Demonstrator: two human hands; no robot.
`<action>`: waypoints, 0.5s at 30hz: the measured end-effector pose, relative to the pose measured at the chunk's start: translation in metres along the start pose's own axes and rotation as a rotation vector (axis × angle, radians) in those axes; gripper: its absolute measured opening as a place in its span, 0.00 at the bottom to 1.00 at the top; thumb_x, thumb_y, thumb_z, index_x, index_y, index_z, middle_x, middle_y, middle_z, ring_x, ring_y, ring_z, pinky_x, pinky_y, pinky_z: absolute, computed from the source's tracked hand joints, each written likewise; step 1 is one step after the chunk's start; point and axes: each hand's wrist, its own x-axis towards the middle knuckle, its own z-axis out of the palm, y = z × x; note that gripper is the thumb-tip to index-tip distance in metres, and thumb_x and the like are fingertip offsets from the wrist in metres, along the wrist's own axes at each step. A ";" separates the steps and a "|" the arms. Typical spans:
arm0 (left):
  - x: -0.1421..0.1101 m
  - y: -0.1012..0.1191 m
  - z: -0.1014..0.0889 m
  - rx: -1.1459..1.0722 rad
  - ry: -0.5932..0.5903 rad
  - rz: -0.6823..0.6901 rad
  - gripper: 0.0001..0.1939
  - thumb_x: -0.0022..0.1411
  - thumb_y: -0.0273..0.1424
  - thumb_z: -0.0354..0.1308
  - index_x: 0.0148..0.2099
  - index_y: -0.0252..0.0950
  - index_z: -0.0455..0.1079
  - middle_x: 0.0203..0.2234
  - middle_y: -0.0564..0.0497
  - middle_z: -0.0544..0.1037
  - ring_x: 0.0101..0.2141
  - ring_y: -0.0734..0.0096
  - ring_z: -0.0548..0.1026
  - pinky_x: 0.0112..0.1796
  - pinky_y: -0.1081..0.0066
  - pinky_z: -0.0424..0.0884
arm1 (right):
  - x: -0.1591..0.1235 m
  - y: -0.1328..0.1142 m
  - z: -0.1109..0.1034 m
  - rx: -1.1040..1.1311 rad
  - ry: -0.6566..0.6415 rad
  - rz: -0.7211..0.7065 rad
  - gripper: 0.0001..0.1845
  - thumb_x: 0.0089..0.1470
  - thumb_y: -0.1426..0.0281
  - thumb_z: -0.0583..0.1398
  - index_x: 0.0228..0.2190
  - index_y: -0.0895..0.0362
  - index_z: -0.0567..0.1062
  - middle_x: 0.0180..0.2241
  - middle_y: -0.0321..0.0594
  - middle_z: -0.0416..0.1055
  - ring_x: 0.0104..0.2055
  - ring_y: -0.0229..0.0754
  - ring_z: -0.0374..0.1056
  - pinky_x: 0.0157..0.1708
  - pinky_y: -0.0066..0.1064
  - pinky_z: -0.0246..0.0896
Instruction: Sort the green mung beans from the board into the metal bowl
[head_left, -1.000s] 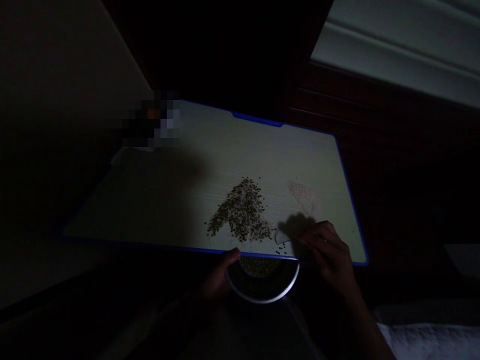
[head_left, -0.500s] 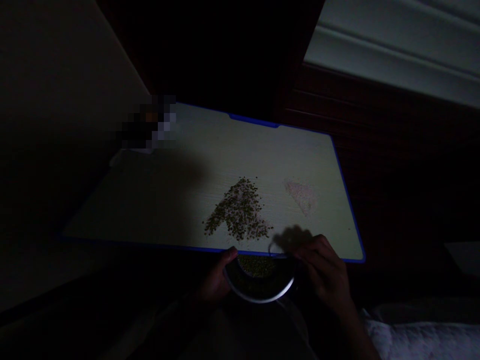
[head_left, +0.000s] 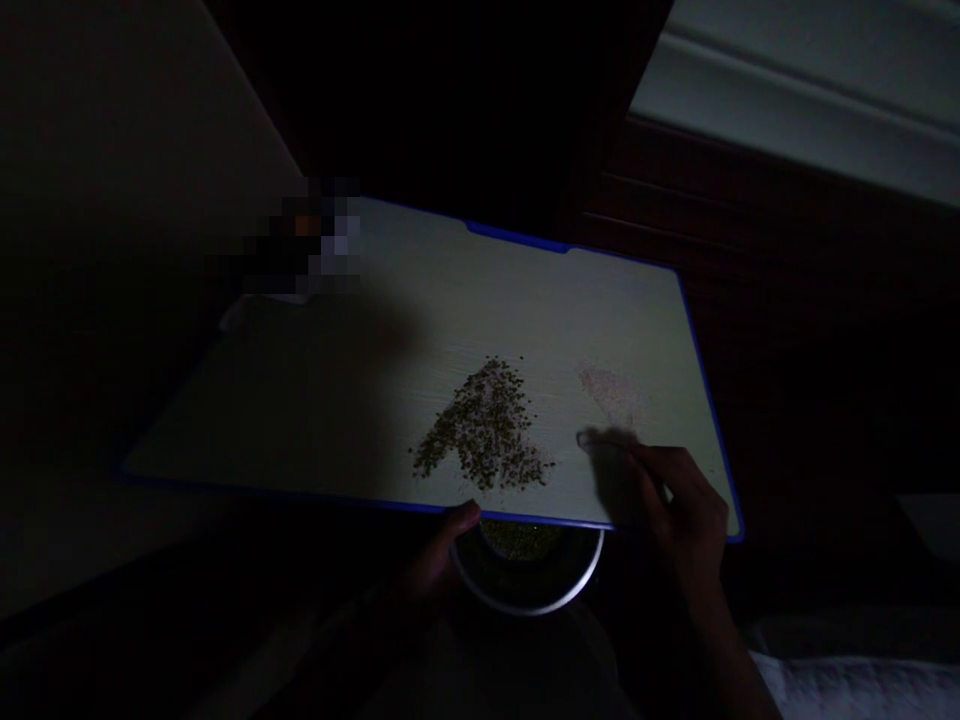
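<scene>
Since the earlier frame, the right hand (head_left: 686,510) had slid from the bowl (head_left: 526,570) rim onto the board (head_left: 337,400), toward the pale pink grains (head_left: 609,392), fingers loosely curled; whether they pinched anything was too dim to tell. Left hand (head_left: 439,555) gripped the bowl's rim, holding it tucked under the board's near edge below the greenish pile (head_left: 484,430), seemingly to catch swept grains.

A round, shiny metal bowl (head_left: 526,580) sits below a pale, matt, faintly wood-grained worktop (head_left: 390,330) edged in smooth blue plastic.
</scene>
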 end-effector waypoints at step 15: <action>0.004 0.001 -0.017 0.077 0.018 0.064 0.24 0.58 0.23 0.66 0.57 0.40 0.77 0.48 0.46 0.86 0.63 0.48 0.69 0.67 0.52 0.55 | -0.001 -0.015 -0.003 0.229 -0.196 -0.154 0.11 0.62 0.76 0.62 0.43 0.52 0.80 0.35 0.41 0.78 0.37 0.43 0.72 0.34 0.37 0.69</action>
